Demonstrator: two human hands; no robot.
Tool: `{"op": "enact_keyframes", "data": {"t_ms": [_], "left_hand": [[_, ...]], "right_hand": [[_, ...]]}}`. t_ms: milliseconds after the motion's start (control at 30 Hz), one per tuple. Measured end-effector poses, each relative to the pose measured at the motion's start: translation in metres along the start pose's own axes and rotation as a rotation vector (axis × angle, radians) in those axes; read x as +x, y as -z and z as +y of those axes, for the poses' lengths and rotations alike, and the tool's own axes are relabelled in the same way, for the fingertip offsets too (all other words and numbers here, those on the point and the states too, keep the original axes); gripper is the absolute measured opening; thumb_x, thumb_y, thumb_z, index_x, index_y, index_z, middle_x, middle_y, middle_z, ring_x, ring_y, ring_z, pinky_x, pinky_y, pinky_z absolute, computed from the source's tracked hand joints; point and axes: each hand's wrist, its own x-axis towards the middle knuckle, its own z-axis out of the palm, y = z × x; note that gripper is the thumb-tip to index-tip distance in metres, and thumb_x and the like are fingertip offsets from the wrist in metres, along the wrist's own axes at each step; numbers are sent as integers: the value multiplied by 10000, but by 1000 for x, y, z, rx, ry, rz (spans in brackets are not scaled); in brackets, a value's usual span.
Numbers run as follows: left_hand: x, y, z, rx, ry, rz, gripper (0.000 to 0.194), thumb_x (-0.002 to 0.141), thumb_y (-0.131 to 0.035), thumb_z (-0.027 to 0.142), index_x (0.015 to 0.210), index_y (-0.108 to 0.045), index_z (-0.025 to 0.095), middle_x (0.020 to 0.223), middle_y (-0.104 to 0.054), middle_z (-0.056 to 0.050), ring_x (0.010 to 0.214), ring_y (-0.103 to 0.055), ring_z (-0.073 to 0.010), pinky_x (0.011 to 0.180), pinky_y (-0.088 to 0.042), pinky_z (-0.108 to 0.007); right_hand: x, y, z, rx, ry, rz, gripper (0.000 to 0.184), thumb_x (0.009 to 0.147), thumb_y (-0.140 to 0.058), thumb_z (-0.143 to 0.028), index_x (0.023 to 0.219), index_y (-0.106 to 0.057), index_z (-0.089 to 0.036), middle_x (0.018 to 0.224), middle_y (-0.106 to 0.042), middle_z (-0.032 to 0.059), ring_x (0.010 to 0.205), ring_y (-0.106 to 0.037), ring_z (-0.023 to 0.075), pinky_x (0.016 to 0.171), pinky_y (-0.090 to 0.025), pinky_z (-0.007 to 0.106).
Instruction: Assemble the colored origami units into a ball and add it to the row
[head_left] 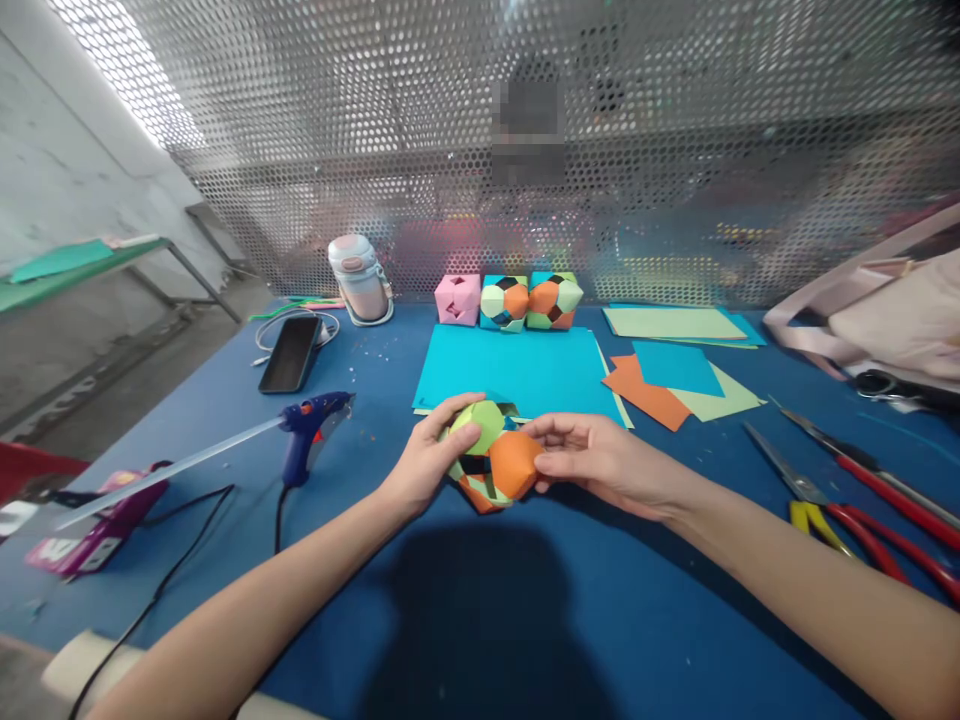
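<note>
Between my two hands is a folded paper ball (499,460) in green, orange and some blue, with dark gaps between its panels. My left hand (435,450) wraps its left side, the thumb pressing on the green panel. On the other side, my right hand (592,455) pinches the edge of the orange panel between thumb and fingers. Part of the ball's underside and its far side are hidden. Just beyond the ball lies a stack of blue paper sheets (517,365).
Finished paper shapes, a pink cube (457,300) among them, line the back. Left are a glue gun (307,425), a phone (290,355) and a bottle (358,280). Cut paper pieces (679,368), scissors (806,490) and a bag (892,310) are right. A perforated metal panel (420,150) stands behind.
</note>
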Motion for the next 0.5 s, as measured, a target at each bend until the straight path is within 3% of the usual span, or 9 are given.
{"op": "enact_keyframes", "data": {"t_ms": [200,500], "left_hand": [[1,2,-2,-38,-15,-24,434,758,-726,441,1139,-659,246,1085,-670,-39,963,-598,-199,899,-444,-318],[-1,2,-2,11,-9,-10,475,716,-749,454,1123,-667,224,1070,-665,-56,966,-597,-225,884,-455,-340]], "right_hand": [[2,0,3,30,-10,13,369,659,-834,-282,950,-658,-140,809,-687,25,650,-620,98,578,-488,225],[4,-2,14,-40,95,54,343,689,-801,-306,956,-647,-157,872,-654,31,731,-618,121,703,-532,291]]}}
